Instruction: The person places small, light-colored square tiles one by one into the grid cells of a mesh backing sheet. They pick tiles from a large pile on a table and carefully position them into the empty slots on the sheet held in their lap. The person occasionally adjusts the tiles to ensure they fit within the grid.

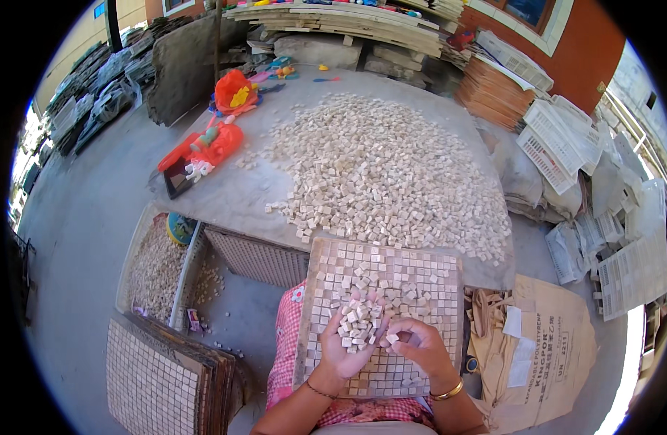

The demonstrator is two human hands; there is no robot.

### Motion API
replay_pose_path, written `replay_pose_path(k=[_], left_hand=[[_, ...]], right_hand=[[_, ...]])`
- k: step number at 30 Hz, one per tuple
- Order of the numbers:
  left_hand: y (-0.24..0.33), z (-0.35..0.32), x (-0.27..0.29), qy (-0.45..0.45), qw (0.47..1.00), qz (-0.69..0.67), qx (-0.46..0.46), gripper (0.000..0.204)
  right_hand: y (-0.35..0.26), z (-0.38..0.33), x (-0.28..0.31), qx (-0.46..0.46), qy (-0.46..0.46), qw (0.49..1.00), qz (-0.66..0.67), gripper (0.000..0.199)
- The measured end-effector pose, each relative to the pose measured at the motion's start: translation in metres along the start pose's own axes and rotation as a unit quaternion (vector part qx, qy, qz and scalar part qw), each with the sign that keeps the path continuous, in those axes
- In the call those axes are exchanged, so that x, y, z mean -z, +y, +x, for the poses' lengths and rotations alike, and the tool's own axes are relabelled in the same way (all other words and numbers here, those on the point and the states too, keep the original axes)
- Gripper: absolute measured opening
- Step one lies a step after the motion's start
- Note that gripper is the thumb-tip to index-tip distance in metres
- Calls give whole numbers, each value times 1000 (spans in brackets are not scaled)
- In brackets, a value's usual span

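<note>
Stone cubes (359,326), small and cream-coloured, lie heaped in the cupped left hand (346,346), whose fingers curl up loosely to cradle the pile. The right hand (419,348) sits just beside it, its fingers (393,338) pinched shut on a single cube. Both hands hover over the mosaic grid tray (420,286), which rests on the person's lap and already has most of its cells filled, with a few loose cubes scattered on top. To do this well, I judge each cube should go flat face up into a bare cell and be pressed level with its neighbours, while the left palm stays cupped so nothing spills.

Beyond the tray, a broad mound of loose cubes (384,170) covers the grey desk (232,199). Red plastic toys (206,148) lie near its left edge. To the left on the floor stands a shallow crate of cubes (156,268), and in front of it a stack of filled mosaic sheets (156,377). On the right lies a brown paper sack (558,341) with dark print and white patches, flat and crumpled. White lattice trays (547,141) lean further back.
</note>
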State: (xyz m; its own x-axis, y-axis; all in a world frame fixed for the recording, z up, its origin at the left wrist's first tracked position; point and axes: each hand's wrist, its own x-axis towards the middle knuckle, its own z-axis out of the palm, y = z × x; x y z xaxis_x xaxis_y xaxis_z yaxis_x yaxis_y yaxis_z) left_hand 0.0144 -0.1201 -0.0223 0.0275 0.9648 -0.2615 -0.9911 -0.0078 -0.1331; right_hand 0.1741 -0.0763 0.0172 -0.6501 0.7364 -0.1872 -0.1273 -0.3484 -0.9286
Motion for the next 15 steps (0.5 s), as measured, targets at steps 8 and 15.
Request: replay_pose_path(k=[8, 15], left_hand=[[-2, 0, 0, -3, 1000, 14, 5, 34], [-5, -1, 1, -1, 1000, 15, 0, 32]], right_hand=[[0, 2, -10, 124, 32, 953, -274, 19], [18, 5, -3, 158, 42, 954, -251, 20]])
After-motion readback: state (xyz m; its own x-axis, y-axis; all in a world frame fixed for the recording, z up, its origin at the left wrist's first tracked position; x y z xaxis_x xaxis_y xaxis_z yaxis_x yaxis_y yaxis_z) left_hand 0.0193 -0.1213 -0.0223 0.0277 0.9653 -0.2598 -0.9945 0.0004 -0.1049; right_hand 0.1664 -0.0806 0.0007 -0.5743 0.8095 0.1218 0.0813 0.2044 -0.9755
